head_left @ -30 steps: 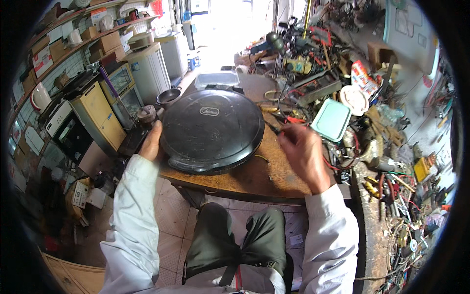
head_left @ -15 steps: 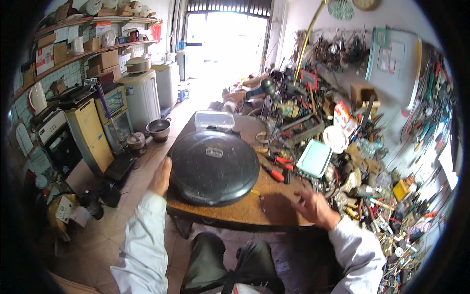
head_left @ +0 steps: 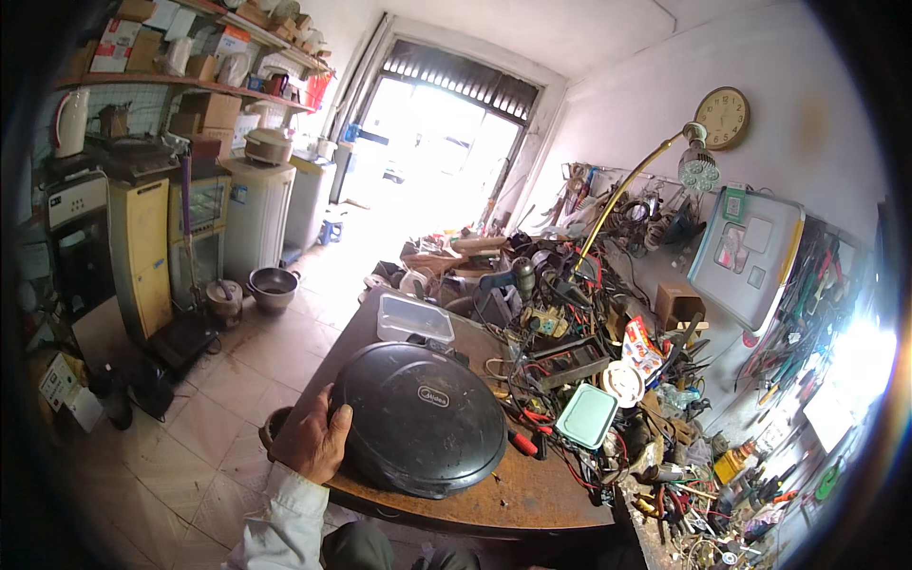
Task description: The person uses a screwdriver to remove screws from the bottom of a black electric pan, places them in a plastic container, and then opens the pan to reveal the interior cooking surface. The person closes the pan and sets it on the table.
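Observation:
A round black electric griddle (head_left: pixel 418 408) lies with its lid closed on the brown worktable (head_left: pixel 541 499). My left hand (head_left: pixel 312 439) rests against its left side, the thumb apart from the fingers near the rim. Some of those fingertips are hidden by the hand and rim. My right hand is out of view. Just beyond the griddle's hinge stands a clear plastic container (head_left: pixel 415 318). Red-handled pliers (head_left: pixel 522 444) lie to the right of the griddle, beside a pale green tray (head_left: pixel 585 416).
A heap of tools, wires and parts (head_left: pixel 560 323) covers the table's far right side. A lamp on a bent yellow arm (head_left: pixel 632 180) rises over it. On the floor at left are a dark pot (head_left: pixel 274 290) and several cabinets (head_left: pixel 142 256). A doorway (head_left: pixel 437 142) lies ahead.
The view has tilted up and turned, so table and griddle sit lower in it. My right hand has left the picture. My left hand stays at the griddle's left side, its thumb now showing.

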Available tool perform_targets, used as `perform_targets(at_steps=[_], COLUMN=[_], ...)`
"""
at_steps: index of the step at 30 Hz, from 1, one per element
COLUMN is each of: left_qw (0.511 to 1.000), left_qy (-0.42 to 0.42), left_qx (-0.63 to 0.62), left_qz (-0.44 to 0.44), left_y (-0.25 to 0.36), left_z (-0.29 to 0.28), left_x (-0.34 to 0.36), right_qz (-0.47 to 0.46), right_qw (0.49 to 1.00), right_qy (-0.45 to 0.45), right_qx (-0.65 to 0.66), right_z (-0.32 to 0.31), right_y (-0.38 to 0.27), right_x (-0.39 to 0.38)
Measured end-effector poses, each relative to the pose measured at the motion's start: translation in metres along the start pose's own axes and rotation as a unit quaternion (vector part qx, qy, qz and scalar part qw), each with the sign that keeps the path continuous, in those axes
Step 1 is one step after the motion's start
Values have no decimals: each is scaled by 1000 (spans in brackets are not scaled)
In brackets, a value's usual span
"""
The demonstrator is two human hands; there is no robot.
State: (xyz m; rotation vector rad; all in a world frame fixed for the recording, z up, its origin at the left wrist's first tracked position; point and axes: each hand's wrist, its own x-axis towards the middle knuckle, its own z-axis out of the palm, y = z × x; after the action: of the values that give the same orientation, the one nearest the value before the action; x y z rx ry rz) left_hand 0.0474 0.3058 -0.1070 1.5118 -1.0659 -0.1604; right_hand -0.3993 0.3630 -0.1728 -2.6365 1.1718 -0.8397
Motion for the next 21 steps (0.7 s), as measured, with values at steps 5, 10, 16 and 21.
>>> perform_targets(at_steps=[5,10,16,21], left_qw=[994,997,996,994], left_qy=[-11,3,-44,-71], left_qx=[107,37,-76,-60], left_qz=[-28,63,23,64], left_y=[12,-13,-28,-38], left_z=[0,14,16,10], left_x=[-2,12,9,6], right_qz=[430,353,421,649], right_qw=[865,935,830,647], right_qy=[51,-39,-357,-315], right_qx=[254,-20,85,247], right_z=[65,45,60,7], right_y=[-29,9,85,-1], right_x=[-80,-133,-318,-251])
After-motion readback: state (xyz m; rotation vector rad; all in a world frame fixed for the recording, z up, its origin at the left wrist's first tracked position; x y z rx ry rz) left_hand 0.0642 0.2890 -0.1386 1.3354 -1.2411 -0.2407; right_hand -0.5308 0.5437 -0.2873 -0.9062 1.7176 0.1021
